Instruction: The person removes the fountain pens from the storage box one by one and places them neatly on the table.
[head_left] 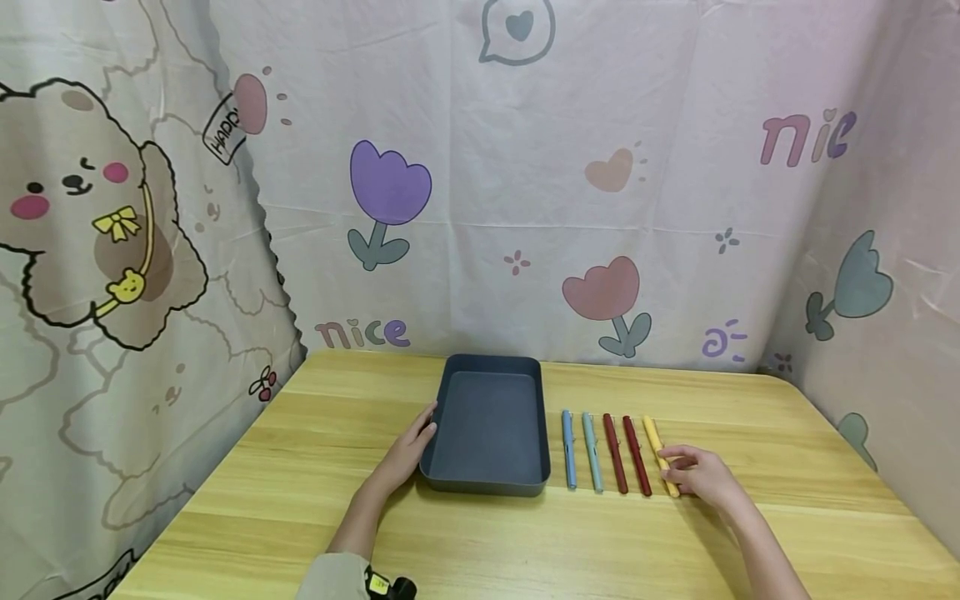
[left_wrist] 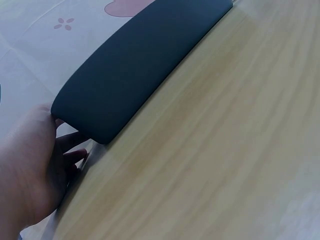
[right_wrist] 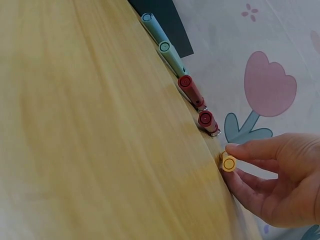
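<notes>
A dark grey rectangular tray (head_left: 487,488) lies on the table. At its left side my left hand (head_left: 406,450) holds the edge, thumb at the rim and the other fingers against the outer wall; part of the grip is hidden behind the corner in the left wrist view. My right hand (head_left: 701,477) pinches a yellow pen (head_left: 652,433) at its near half, between thumb and fingers. This pen is the rightmost in a row beside the tray: a blue pen (head_left: 569,450), a light green pen (head_left: 592,452) and two dark red pens (head_left: 615,454) come before it.
The wooden table (head_left: 480,546) reaches back to a patterned cloth (head_left: 487,275) that hangs behind it and at both sides. A small black device (head_left: 390,586) is on the left wrist, by the sleeve.
</notes>
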